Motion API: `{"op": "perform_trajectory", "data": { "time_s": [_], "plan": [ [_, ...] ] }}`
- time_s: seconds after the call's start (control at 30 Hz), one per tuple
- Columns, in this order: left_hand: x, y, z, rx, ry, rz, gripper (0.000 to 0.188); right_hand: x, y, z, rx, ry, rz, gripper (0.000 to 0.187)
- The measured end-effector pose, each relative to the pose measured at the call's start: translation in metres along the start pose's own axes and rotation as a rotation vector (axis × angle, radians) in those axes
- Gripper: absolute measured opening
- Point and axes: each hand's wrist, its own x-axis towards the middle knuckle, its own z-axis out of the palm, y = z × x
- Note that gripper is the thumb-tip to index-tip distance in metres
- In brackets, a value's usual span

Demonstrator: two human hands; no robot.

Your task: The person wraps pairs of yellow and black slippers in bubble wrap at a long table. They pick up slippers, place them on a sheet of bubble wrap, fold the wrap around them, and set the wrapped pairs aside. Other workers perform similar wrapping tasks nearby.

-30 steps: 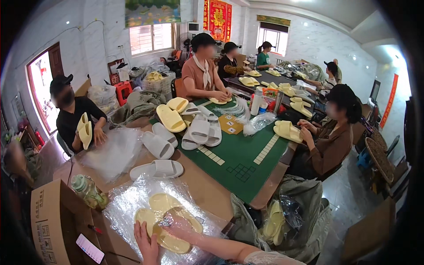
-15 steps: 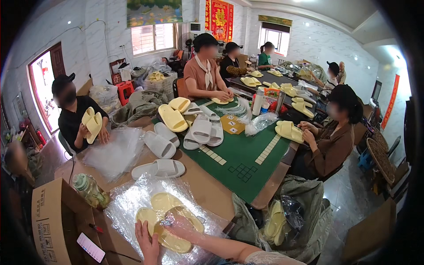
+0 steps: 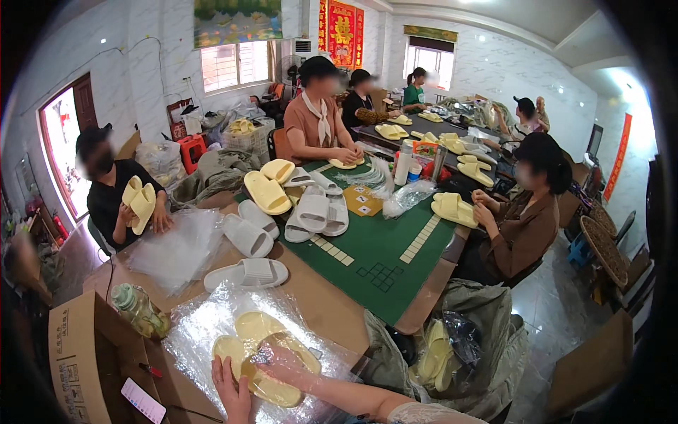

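A pair of pale yellow slippers (image 3: 258, 326) lies in a clear plastic bag (image 3: 201, 328) on the near table. My right hand (image 3: 282, 366) reaches in from the lower right and sits inside the bag between the slippers. Its fingers are curled against them, partly blurred by glare on the film. My left hand (image 3: 231, 387) rests at the near left edge of the pair, fingers stretched out over the film and holding nothing.
Grey slippers (image 3: 247, 274) and more yellow ones (image 3: 267, 192) lie beyond the bag. Left are loose plastic bags (image 3: 176, 247), a glass jar (image 3: 139, 307), a cardboard box (image 3: 78, 353) and a phone (image 3: 143, 401). A sack (image 3: 487, 339) stands right. Several co-workers sit around the tables.
The whole view has shifted slightly, so things sit a little further left. Both hands and the slippers keep nearly the same places relative to each other.
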Motion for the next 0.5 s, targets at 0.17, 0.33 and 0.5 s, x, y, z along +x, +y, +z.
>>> {"op": "perform_trajectory", "data": {
  "time_s": [0.17,0.33,0.5],
  "plan": [
    [-0.004,0.004,-0.005,-0.024,0.034,-0.018,0.059,0.0,-0.02,-0.014,0.068,-0.086,0.134,0.047],
    [-0.002,0.019,-0.01,0.045,-0.006,0.011,0.054,0.005,-0.002,0.004,0.002,-0.108,0.117,0.046],
    [-0.003,0.014,-0.007,0.03,0.001,-0.011,0.055,0.003,-0.019,-0.014,0.026,-0.145,0.148,0.046]
  ]
}}
